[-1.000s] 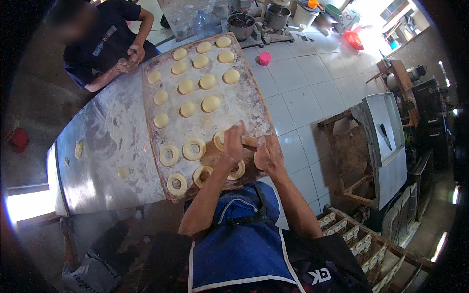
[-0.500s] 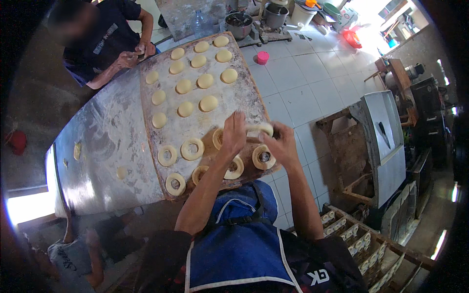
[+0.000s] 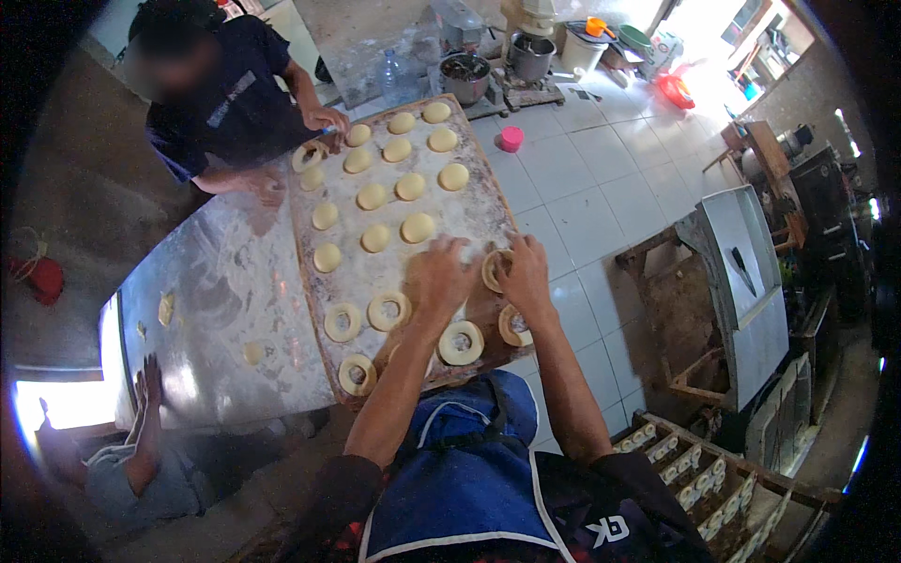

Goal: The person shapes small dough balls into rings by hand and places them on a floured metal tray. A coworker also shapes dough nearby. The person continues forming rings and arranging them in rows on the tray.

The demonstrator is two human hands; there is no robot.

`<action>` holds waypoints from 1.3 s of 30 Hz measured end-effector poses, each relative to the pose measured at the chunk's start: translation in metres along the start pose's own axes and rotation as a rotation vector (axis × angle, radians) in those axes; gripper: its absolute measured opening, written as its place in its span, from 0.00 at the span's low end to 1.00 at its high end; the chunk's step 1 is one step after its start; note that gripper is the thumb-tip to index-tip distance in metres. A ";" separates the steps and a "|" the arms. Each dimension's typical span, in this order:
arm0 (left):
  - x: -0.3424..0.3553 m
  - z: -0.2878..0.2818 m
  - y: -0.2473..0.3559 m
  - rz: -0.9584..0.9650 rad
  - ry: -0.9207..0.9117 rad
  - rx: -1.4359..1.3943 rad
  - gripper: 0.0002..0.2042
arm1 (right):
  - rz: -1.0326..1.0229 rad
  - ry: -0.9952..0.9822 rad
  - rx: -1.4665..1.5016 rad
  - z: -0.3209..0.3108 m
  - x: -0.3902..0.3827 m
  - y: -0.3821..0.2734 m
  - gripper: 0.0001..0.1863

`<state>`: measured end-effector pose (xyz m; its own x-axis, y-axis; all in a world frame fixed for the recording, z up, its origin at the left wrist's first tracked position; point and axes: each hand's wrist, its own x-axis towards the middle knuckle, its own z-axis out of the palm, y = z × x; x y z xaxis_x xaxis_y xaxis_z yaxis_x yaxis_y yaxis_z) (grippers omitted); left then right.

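My right hand [image 3: 527, 278] pinches the edge of a pale dough ring [image 3: 494, 270] that rests at the right side of a floured wooden board [image 3: 413, 272]. To the left of it, my left hand [image 3: 445, 280] is low over the board, fingers apart and holding nothing I can see. Around my hands lie more dough rings [image 3: 461, 327], some partly covered by my left forearm. One dough ring [image 3: 519, 322] sits just below my right wrist. Beyond my hands are several rows of round, whole dough balls [image 3: 417, 227].
The board lies on a floured metal table [image 3: 216, 310]. Across it, a co-worker's hand [image 3: 324, 120] is near a dough ring [image 3: 308, 158]. Another person's hands [image 3: 147, 392] are at the table's left end. A rack of dough rings [image 3: 709, 483] stands lower right.
The ring I held up between both hands is now down on the board, and my left hand has come off it. Across the table, the co-worker's hands have moved apart, and a ring now lies there.
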<state>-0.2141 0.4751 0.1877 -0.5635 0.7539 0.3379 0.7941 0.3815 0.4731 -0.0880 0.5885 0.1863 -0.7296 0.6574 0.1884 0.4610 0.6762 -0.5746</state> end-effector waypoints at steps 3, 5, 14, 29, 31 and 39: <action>0.016 -0.023 -0.060 -0.238 0.247 0.522 0.11 | -0.262 0.046 0.134 0.052 0.042 -0.028 0.25; 0.023 -0.036 -0.099 -0.284 0.127 0.465 0.11 | -0.417 0.066 0.092 0.087 0.068 -0.047 0.19; 0.001 -0.097 -0.124 -0.355 -0.206 -0.351 0.22 | -0.488 -0.531 -0.405 0.082 0.118 -0.092 0.19; -0.227 -0.237 -0.286 -0.664 0.381 0.125 0.17 | -0.508 -0.616 0.050 0.271 0.008 -0.314 0.31; -0.239 -0.247 -0.288 -0.708 0.422 0.005 0.17 | -0.541 -0.678 -0.072 0.273 0.007 -0.303 0.35; -0.258 -0.262 -0.307 -0.702 0.375 -0.039 0.15 | -0.710 -0.726 -0.199 0.269 0.006 -0.316 0.44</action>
<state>-0.3724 0.0237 0.1683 -0.9737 0.1119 0.1983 0.2208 0.6764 0.7026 -0.3736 0.2895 0.1551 -0.9648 -0.2280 -0.1312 -0.1671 0.9163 -0.3640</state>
